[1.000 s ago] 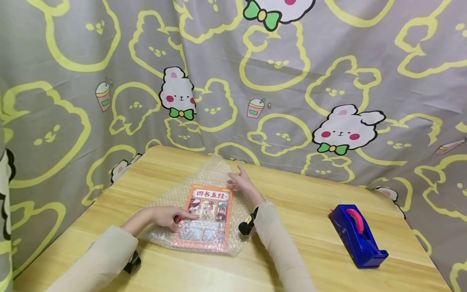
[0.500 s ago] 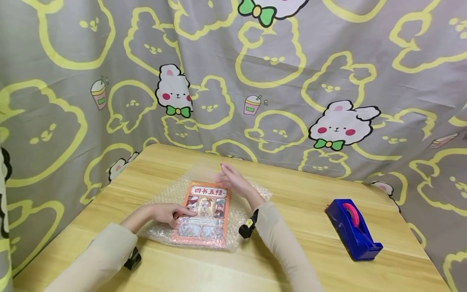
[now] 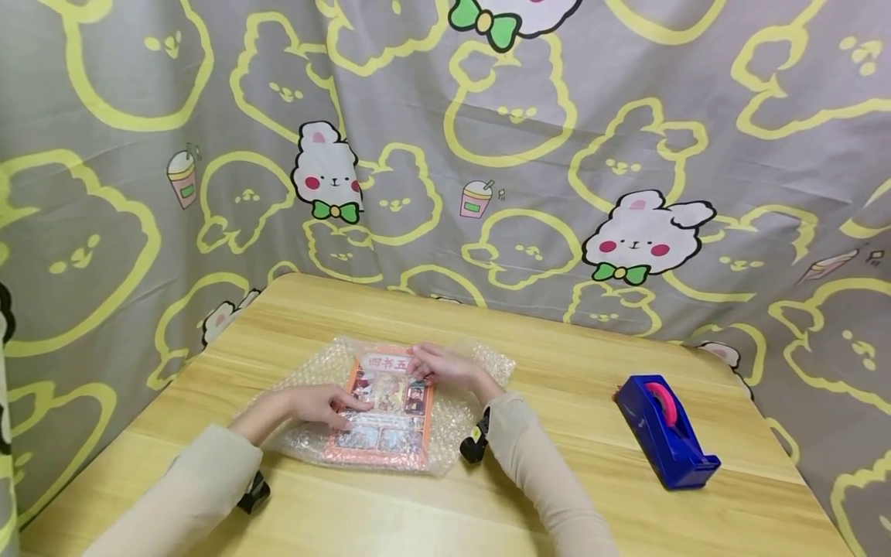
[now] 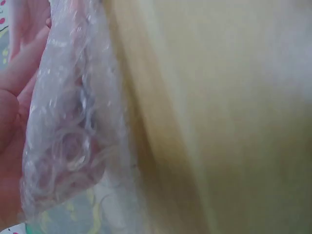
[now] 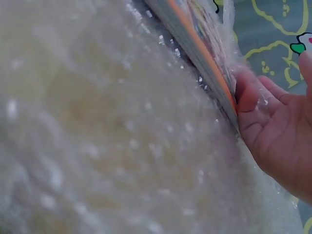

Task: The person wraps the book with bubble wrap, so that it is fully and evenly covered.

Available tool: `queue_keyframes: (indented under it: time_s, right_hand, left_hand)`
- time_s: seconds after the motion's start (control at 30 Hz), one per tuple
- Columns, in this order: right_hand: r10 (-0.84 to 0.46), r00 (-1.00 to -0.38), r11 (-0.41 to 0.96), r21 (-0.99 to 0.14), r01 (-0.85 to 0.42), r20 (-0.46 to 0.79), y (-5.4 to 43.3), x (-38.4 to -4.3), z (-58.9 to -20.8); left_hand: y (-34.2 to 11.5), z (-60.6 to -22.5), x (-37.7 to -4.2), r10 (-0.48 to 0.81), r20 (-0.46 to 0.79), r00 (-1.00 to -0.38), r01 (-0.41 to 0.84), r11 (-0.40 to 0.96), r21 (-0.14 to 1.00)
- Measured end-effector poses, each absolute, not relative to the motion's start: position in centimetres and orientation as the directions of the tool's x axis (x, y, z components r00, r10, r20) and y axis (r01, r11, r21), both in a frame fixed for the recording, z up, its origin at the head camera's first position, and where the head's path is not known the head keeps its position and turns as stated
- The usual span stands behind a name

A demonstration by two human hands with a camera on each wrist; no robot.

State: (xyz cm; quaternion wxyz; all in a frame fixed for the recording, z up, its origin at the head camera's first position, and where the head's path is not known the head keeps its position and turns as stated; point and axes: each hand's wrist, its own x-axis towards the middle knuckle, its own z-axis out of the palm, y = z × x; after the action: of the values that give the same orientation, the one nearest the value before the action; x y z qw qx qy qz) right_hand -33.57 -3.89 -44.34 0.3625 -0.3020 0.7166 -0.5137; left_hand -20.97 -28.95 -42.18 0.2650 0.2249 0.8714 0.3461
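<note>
Right hand [image 3: 445,367] has come back from beyond the book's top to its upper right corner, bringing the far flap of bubble wrap [image 3: 320,371] w/ it; approx. 0.5 sec ago the title was plain, now it's hazy under film. Left hand [image 3: 313,406] is about where it was.

Head view: the book [image 3: 390,441] lies cover up in the wrap on the table [image 3: 585,402], btwn the 2 hands. Left hand's fingers lie fairly straight on the cover's left side; I'd say they steady it, no grip. Right hand's fingers are bent and seem to pinch the film. Step in hand, I reckon: folding the far flap over. Next move prob. calls for smoothing it snug w/o shifting the book, then seeing to the loose sides. Tape dispenser [image 3: 664,433] stands well off to the right.

Left wrist view: blurry, but it gives the palm and big bubbles up close, w/ a skin tint showing through, so part of that hand is prob. behind a layer. Can't get that from the head view.

Right wrist view: only here do the page edges [image 5: 192,51] show side-on, w/ fingers right by that edge, film against them. Exact pinch point: can't tell.
</note>
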Motion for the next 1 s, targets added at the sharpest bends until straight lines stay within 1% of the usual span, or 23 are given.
queue_keyframes:
  time_s: [0.07, 0.13, 0.2, 0.33, 0.43, 0.5, 0.63, 0.77, 0.9, 1.0]
  right_hand:
    - [-0.799, -0.565, 0.313, -0.945, -0.097, -0.207, -3.9, -33.4, -44.4]
    - [-0.792, -0.576, 0.334, -0.933, -0.132, -0.202, -4.0, -33.3, -44.4]
    - [-0.790, -0.583, 0.338, -0.928, -0.156, -0.190, -4.1, -33.3, -44.3]
    - [-0.779, -0.599, 0.360, -0.914, -0.185, -0.185, -4.1, -33.3, -44.2]
    - [-0.766, -0.611, 0.386, -0.903, -0.190, -0.199, -4.0, -33.2, -44.2]
    - [-0.764, -0.612, 0.390, -0.902, -0.188, -0.202, -4.0, -33.1, -44.3]
    - [-0.776, -0.602, 0.357, -0.918, -0.173, -0.189, -3.6, -33.1, -44.5]
    - [-0.788, -0.583, 0.287, -0.956, -0.064, -0.197, -2.5, -33.6, -45.1]
    - [-0.760, -0.614, 0.206, -0.975, 0.081, -0.212, -0.8, -33.8, -45.5]
    - [-0.724, -0.652, 0.193, -0.974, 0.121, -0.224, 0.3, -33.7, -45.5]
  left_hand:
    - [-28.8, -42.3, -20.7, 0.569, -0.271, -0.776, 0.239, 0.664, 0.708]
    - [-28.7, -42.4, -20.4, 0.563, -0.230, -0.794, 0.292, 0.684, 0.668]
    - [-28.5, -42.4, -20.2, 0.555, -0.161, -0.816, 0.363, 0.708, 0.606]
    - [-27.9, -42.6, -20.0, 0.515, -0.042, -0.856, 0.443, 0.774, 0.453]
    - [-27.7, -42.7, -20.0, 0.531, 0.009, -0.847, 0.493, 0.780, 0.386]
    - [-27.7, -42.7, -20.2, 0.573, 0.018, -0.819, 0.541, 0.763, 0.354]
    - [-27.8, -42.7, -20.5, 0.620, -0.031, -0.784, 0.562, 0.730, 0.389]
    - [-28.0, -42.6, -20.6, 0.616, -0.086, -0.783, 0.519, 0.723, 0.456]
    - [-28.2, -42.9, -20.5, 0.617, -0.097, -0.781, 0.506, 0.716, 0.480]
    - [-28.1, -43.1, -20.3, 0.626, -0.106, -0.773, 0.498, 0.701, 0.510]
